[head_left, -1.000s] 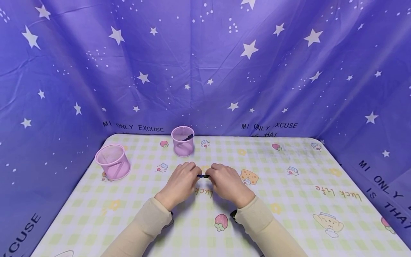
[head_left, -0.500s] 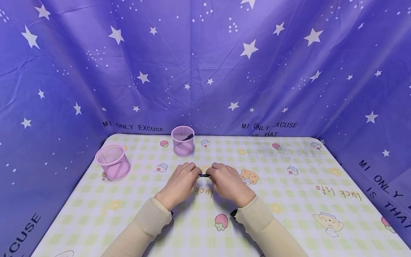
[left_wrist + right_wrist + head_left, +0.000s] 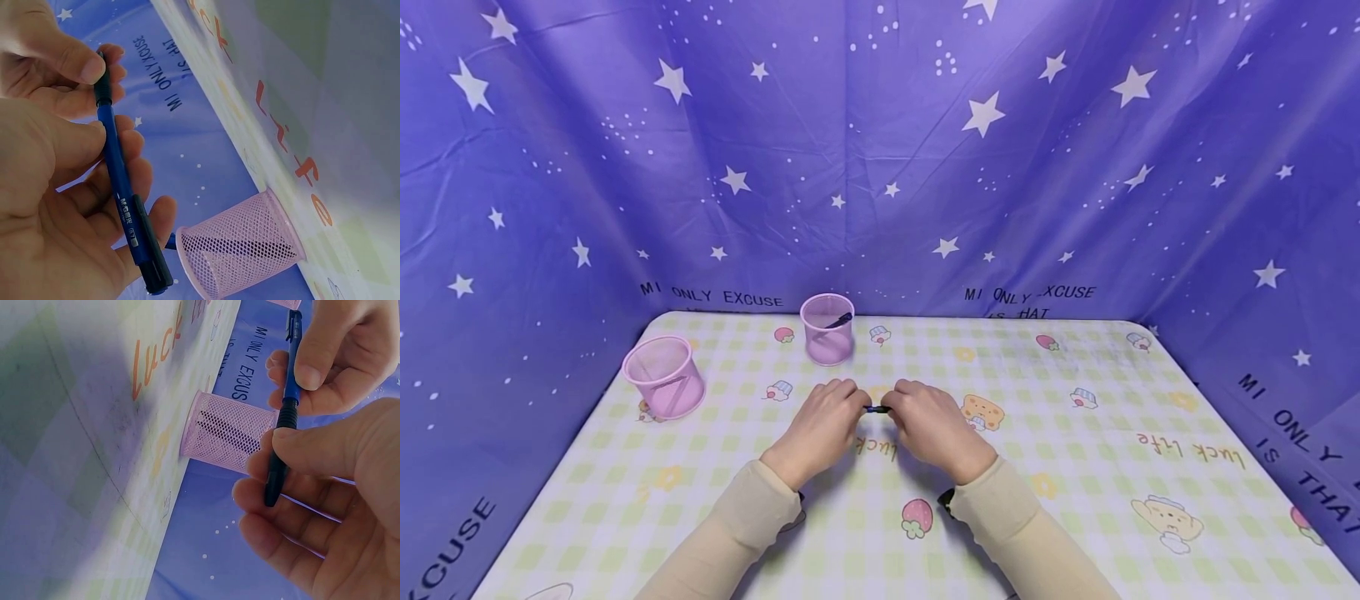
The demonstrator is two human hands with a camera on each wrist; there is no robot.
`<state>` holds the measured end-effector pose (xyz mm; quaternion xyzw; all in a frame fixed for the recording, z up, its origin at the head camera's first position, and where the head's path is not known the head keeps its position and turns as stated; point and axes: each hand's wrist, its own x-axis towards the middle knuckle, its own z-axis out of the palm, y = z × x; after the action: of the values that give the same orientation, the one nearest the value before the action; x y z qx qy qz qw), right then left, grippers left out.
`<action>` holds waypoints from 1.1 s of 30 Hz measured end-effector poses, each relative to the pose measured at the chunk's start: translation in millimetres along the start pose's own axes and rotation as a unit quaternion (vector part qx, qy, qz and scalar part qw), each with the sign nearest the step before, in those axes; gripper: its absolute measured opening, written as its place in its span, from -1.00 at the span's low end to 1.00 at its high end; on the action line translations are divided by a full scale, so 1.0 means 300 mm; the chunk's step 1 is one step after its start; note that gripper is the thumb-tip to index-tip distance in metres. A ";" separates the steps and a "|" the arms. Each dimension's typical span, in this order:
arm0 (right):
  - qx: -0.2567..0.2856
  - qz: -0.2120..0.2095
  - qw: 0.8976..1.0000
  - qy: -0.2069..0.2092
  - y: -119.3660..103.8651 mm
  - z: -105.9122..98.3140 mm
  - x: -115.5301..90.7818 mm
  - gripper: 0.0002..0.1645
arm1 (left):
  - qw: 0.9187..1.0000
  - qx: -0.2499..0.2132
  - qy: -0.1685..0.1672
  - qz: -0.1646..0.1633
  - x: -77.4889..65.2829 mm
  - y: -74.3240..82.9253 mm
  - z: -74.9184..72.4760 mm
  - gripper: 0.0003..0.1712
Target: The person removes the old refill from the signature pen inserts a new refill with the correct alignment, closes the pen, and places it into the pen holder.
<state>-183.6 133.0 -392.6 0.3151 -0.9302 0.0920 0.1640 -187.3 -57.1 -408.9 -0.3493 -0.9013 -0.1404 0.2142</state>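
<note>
Both hands hold one blue ballpoint pen [image 3: 877, 409] with a black clip and black grip, level above the table. My left hand [image 3: 823, 425] pinches its blue barrel [image 3: 115, 150] between thumb and fingers, the clip end lying across the fingers. My right hand [image 3: 936, 429] pinches the black ribbed grip [image 3: 286, 419], with the tapered tip reaching past its thumb. The pen appears to be in one piece. Beyond the hands, a pink mesh pen cup [image 3: 827, 350] stands upright with a dark pen [image 3: 841, 320] leaning inside.
A second pink mesh cup [image 3: 673, 400] stands at the table's left; its inside is hard to make out. A checked cloth [image 3: 1075, 467] with printed cartoons covers the table. Purple star-printed curtains [image 3: 880, 125] hang close behind and on both sides.
</note>
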 end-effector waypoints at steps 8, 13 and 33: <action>0.001 0.000 1.000 0.003 -0.003 0.000 0.001 -0.86 | 1.000 0.003 -0.002 0.000 -0.001 -0.003 0.002 -0.92; 0.000 -0.001 1.000 0.003 -0.003 0.000 0.001 -0.86 | 1.000 -0.002 -0.001 0.000 -0.001 -0.005 0.004 -0.93; 0.001 -0.005 1.000 0.001 -0.004 -0.001 0.000 -0.86 | 0.999 -0.027 0.011 -0.026 0.001 -0.005 -0.005 -0.65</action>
<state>-182.9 132.2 -392.2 0.3199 -0.9284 0.0921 0.1649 -188.1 -58.6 -407.6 -0.3302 -0.9035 -0.1742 0.2104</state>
